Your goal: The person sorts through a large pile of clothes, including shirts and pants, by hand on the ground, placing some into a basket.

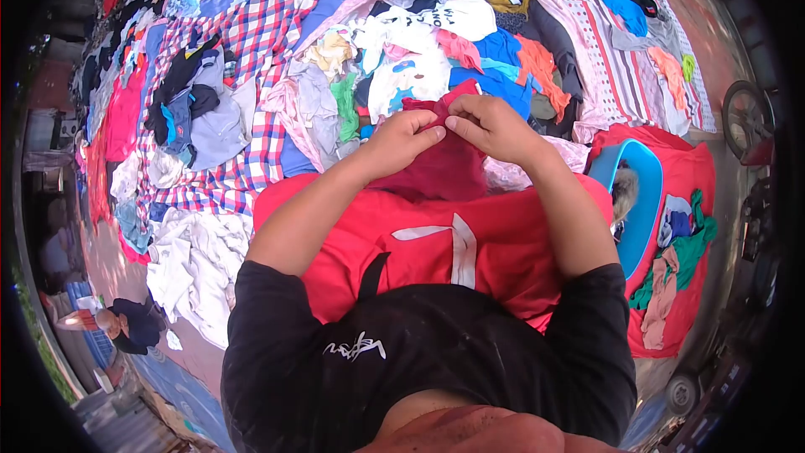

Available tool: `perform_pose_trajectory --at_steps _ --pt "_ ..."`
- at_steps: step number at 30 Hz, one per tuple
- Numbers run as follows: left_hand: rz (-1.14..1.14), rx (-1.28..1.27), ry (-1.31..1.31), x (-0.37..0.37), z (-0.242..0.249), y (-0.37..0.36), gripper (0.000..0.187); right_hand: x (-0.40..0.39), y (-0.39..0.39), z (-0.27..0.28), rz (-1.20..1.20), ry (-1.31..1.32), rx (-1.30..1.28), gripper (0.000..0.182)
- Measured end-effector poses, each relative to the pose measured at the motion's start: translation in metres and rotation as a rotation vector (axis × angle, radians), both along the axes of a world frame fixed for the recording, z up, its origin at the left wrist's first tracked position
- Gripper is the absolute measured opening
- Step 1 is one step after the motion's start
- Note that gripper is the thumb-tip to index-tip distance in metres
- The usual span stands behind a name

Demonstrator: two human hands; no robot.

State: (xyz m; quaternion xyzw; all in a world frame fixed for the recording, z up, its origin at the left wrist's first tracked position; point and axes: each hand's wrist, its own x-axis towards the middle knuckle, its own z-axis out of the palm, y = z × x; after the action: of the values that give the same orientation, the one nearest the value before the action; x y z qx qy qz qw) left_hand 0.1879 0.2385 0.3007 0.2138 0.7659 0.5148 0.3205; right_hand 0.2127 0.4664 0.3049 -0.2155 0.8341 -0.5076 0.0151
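Observation:
A dark red garment (pixel 444 169) hangs between my two hands, in front of a heap of mixed clothes; its exact kind does not show. My left hand (pixel 490 127) pinches its upper edge from the right, thumb and fingers closed on the cloth. From the left, my right hand (pixel 404 143) grips the same edge, the two thumbs nearly meeting. The garment's lower part reaches down to a bright red cloth (pixel 520 243) with white strips. Just beyond my hands lies a white printed garment (pixel 409 82).
On the right, a blue tub (pixel 644 201) stands on red cloth beside green and pink garments. White cloth (pixel 201 264) is piled at left, below a checked sheet (pixel 281 17) bearing clothes. Another person (pixel 130 325) is at lower left; a wheel (pixel 748 122) is at far right.

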Motion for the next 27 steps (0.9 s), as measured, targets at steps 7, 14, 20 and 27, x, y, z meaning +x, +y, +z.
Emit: perform_pose_trajectory --at_steps 7,14,20,27 --pt "-0.047 0.005 0.105 0.005 0.0 0.001 0.027 0.003 0.009 0.01 0.014 -0.396 -0.013 0.021" --pt "0.047 -0.136 0.129 -0.007 0.014 0.0 0.026 -0.006 0.015 0.001 -0.215 -0.162 0.252 0.024" --pt "0.057 -0.238 0.138 -0.025 0.038 -0.019 0.026 -0.02 0.04 -0.007 -0.358 -0.144 0.319 0.025" --pt "0.252 -0.247 0.277 -0.043 0.058 -0.074 0.023 -0.032 0.09 -0.008 -0.64 -0.014 0.481 0.025"
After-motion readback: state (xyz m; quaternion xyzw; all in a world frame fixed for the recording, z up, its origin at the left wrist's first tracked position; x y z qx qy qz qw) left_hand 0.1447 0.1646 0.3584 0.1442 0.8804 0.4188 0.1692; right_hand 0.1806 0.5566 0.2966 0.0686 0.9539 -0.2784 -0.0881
